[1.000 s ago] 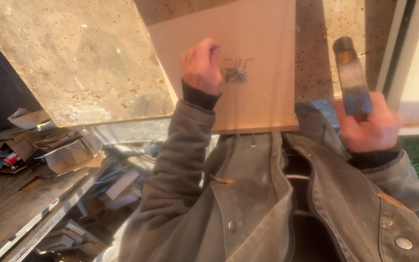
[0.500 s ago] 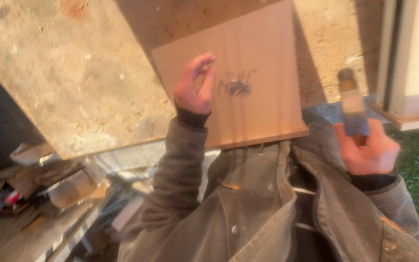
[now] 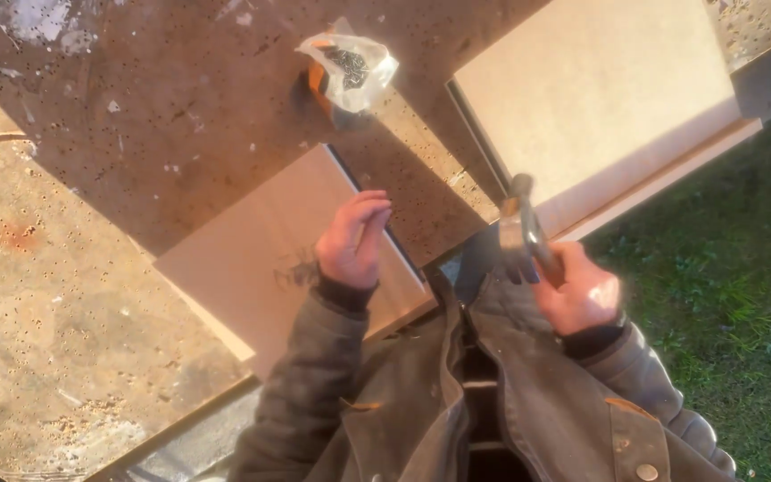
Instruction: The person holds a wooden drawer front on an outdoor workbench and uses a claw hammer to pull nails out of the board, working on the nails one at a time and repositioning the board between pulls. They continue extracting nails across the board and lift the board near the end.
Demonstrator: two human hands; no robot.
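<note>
Speckled, sunlit worktable (image 3: pixel 91 295) outdoors, grass (image 3: pixel 725 295) at its right edge.
From my head camera: my left hand (image 3: pixel 352 241) hovers with fingers curled together over a small brown board (image 3: pixel 261 259) on the table; my right hand (image 3: pixel 582 290) grips a hammer (image 3: pixel 521 234) beside a larger board (image 3: pixel 600 98). Behind sits a clear bag (image 3: pixel 350 67).

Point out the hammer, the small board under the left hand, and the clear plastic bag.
hammer (image 3: pixel 521 234): head view, on its metal head.
small board (image 3: pixel 252 268): head view, on its bare face left of the hand.
clear plastic bag (image 3: pixel 354 67): head view, on its middle.
</note>
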